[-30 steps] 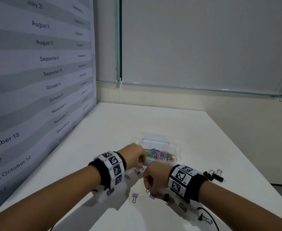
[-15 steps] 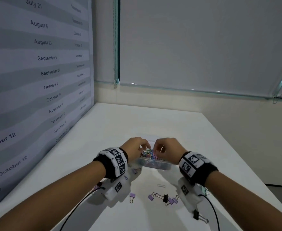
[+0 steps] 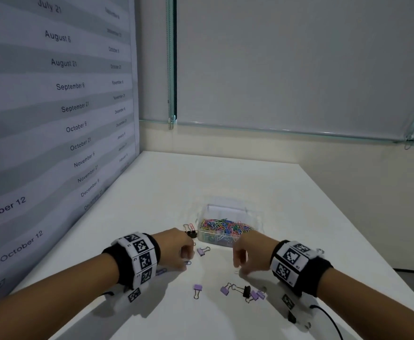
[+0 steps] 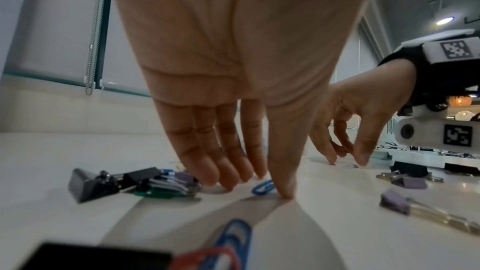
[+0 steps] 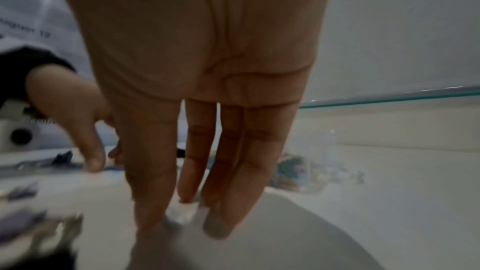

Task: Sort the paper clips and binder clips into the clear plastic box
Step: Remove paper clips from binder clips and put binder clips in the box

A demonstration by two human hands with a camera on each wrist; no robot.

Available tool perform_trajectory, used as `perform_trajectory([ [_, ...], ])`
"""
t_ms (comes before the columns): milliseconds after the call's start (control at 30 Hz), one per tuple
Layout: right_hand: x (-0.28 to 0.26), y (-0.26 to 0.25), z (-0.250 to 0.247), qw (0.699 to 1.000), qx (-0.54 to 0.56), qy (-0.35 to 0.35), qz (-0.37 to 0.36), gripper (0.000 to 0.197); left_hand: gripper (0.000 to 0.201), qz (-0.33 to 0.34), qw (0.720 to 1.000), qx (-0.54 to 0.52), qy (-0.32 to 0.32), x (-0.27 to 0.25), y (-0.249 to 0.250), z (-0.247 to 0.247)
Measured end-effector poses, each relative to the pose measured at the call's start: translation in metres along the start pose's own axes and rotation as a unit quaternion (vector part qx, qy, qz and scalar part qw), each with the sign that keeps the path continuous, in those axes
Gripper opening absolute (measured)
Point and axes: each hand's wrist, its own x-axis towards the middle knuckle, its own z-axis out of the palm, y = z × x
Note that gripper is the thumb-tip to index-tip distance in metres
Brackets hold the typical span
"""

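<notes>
A: Where are the hands?

B: Both are low over the white table (image 3: 166,192), in front of the clear plastic box (image 3: 228,238). The left hand (image 3: 176,249) points down with fingers straight and close together; the thumb tip and fingertips (image 4: 221,180) touch the table on either side of a blue paper clip (image 4: 263,187), which lies flat between them. It is not lifted.

A: And the right?

B: The right hand (image 3: 250,253) also reaches down, fingers nearly straight, tips at the table. The right wrist view is blurred, so I cannot tell whether anything is pinched under them.

A: What lies around them?

B: Just left of the left fingers, a cluster of black binder clips (image 4: 91,184) with a green paper clip (image 4: 153,193). A lilac binder clip (image 3: 202,251) sits between the hands. Nearer the person: another lilac binder clip (image 3: 197,289), then a group of lilac ones and a black one (image 3: 246,290) touching. A black binder clip (image 3: 191,233) sits by the box's left corner.

A: The box?

B: Open, holding a heap of coloured paper clips (image 3: 225,227).

A: Any writing?

B: The wall chart (image 3: 54,106) on the left lists dates: July 21, August 6, August 21, September 6, September 21, October 6, October 21, November 6. The wristbands (image 3: 139,258) carry black-and-white square markers.
</notes>
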Motion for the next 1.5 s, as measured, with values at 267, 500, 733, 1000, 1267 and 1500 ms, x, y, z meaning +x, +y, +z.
perform_trajectory([
  [267, -0.002, 0.001, 0.005, 0.998, -0.028, -0.057, -0.004, 0.006, 0.015, -0.002, 0.999, 0.041, -0.003, 0.005, 0.006, -0.001],
  [500, -0.003, -0.002, 0.004, 0.998, -0.025, -0.048, -0.013, 0.013, 0.018, 0.02, 0.999, 0.034, -0.005, 0.007, 0.01, 0.001],
  [733, 0.007, 0.009, -0.031, 0.978, 0.062, 0.2, 0.001, 0.008, 0.026, 0.018, 0.999, 0.015, -0.025, 0.01, 0.008, 0.0],
  [1000, 0.017, 0.002, -0.015, 0.991, -0.079, 0.087, 0.065, 0.024, 0.023, 0.03, 0.999, 0.021, -0.018, 0.006, 0.017, -0.004],
  [1267, 0.006, 0.005, -0.005, 0.993, -0.056, 0.08, 0.062, 0.02, 0.015, 0.081, 0.987, -0.047, 0.134, 0.026, 0.045, -0.032],
  [1500, -0.001, 0.003, -0.002, 0.994, -0.065, 0.063, 0.054, 0.017, 0.025, 0.046, 0.988, -0.036, 0.143, 0.03, 0.054, -0.034],
])
